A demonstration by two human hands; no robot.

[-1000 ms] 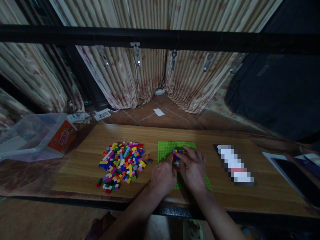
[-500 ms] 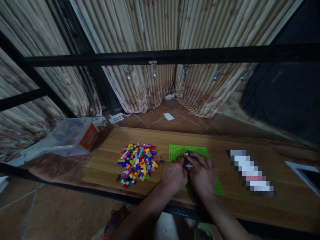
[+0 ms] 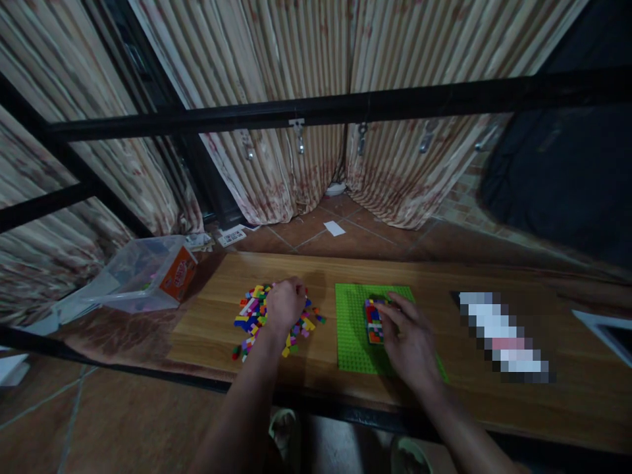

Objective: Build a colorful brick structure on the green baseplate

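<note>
My left hand [image 3: 286, 304] is over the pile of toy bricks [image 3: 254, 322], its fingers curled together and pointing down; its fingertips and anything between them are hidden. On the green baseplate [image 3: 351, 329] lies a flat block of joined toy bricks [image 3: 374, 329], red, blue, white and other colours. My right hand [image 3: 409, 332] is at the right side of this block, thumb and forefinger apart, with fingertips at its upper part. Part of the block's right side is covered by that hand.
A wooden board [image 3: 316, 266] carries the bricks and baseplate. Left of it stands a clear plastic box [image 3: 143, 273] with an orange label. A pixelated flat item [image 3: 503, 336] lies right of the baseplate. A dark metal rail [image 3: 316, 108] crosses in front of curtains [image 3: 291, 59].
My left hand has left the joined bricks and moved left onto the loose pile. My right hand remains beside the block, its fingers more apart, so more of the block shows.
</note>
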